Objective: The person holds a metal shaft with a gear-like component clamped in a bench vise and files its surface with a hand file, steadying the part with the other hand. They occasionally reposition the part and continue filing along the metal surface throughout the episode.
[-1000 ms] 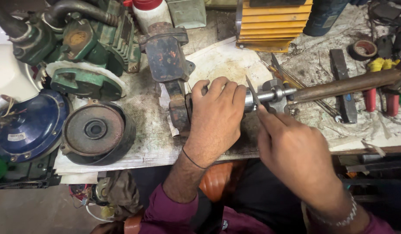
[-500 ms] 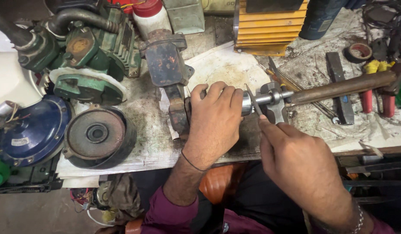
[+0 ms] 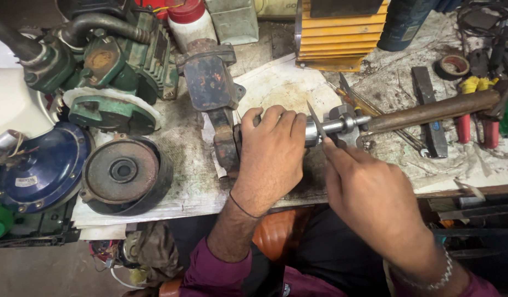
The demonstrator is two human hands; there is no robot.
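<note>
My left hand [image 3: 271,154] wraps over a metal part clamped in a rusty bench vise [image 3: 210,82]. A shiny steel shaft [image 3: 325,127] sticks out to the right of that hand and carries a nut. Past the nut the shaft runs into a long rusty pipe [image 3: 435,110] that lies across the bench. My right hand [image 3: 369,192] pinches a thin flat metal blade [image 3: 315,118] and presses its edge against the shaft beside the nut.
A green pump motor [image 3: 111,66] and a dark round cover [image 3: 125,173] sit at left, with a blue dome [image 3: 39,168] beside them. A yellow finned box [image 3: 339,30] stands behind. Red-handled pliers [image 3: 473,124], a tape roll [image 3: 453,66] and a hammer [image 3: 427,104] lie at right.
The view has shifted slightly. My right hand has slid the blade a little to the left along the shaft. My left hand keeps its grip.
</note>
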